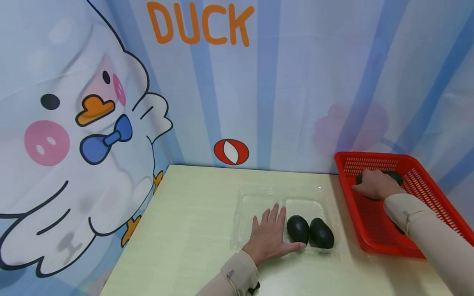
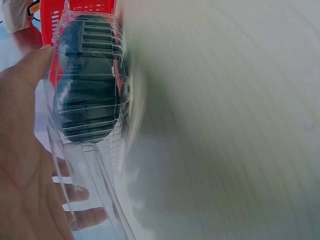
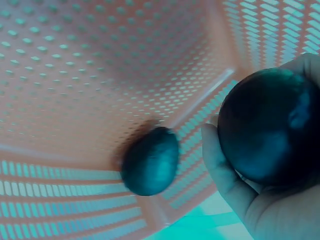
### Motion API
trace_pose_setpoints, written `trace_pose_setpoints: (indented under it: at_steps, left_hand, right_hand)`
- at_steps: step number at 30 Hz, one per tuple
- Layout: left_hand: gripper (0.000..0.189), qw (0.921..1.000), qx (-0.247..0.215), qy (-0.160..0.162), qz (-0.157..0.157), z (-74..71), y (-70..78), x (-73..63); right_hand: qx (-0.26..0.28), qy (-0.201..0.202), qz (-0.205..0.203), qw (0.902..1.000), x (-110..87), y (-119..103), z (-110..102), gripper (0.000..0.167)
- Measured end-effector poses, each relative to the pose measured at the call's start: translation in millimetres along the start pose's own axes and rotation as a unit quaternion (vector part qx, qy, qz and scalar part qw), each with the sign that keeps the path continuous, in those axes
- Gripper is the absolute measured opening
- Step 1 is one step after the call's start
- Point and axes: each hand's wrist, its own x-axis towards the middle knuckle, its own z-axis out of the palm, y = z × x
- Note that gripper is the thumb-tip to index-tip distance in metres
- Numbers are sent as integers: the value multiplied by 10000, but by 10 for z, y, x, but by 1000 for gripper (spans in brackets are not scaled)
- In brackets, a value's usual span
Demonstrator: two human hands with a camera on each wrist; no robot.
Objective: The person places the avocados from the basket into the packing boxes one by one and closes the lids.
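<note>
Two dark avocados (image 1: 298,229) sit side by side at the near end of the right compartment of a clear plastic tray (image 1: 247,211). My left hand (image 1: 267,241) lies with fingers spread over the tray's left compartment. Its thumb reaches along the near rim, right at the left avocado. In the left wrist view the avocados (image 2: 87,107) show through the ribbed tray wall. Inside the red basket (image 1: 374,244), my right hand (image 1: 377,184) grips a dark avocado (image 3: 270,127), fingers curled round it. Another avocado (image 3: 151,162) lies in a basket corner in the right wrist view.
The perforated basket stands to the right of the tray on a pale table (image 1: 192,218). A blue striped cloth backdrop (image 1: 296,82) with a duck print rises behind the table and along its left side. My right forearm crosses the basket's near right rim.
</note>
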Motion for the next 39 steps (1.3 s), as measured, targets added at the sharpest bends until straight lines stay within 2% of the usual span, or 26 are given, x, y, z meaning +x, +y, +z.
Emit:
trace_pose_setpoints:
  at_steps: [7,14,21,28,32,34,39]
  left_hand:
    - [114,10000,-42,-18,1,-7,5,1]
    - [114,10000,-37,-16,-1,-34,-2,21]
    - [115,10000,-52,-67,-35,-27,11,31]
    - [115,9999,-96,-103,-46,-4,21,24]
    - [116,9997,-171,-146,-63,-26,27,15]
    - [116,9996,-202,-169,-85,-33,29,15]
    - [117,9997,-147,-152,-109,-27,28,26]
  right_hand:
    - [-163,390,-126,9990,-101,-148,-65,38]
    - [-105,573,-157,9982,-164,-359,-196,35]
    - [-47,565,-301,9979,-185,-613,-276,41]
    - [22,546,-334,9979,-152,-835,-235,46]
    - [-25,398,-301,9987,-139,-945,-206,68]
    - [-28,345,-341,9988,-132,-994,-179,72]
    - [83,306,-478,9984,-93,-1107,-57,59]
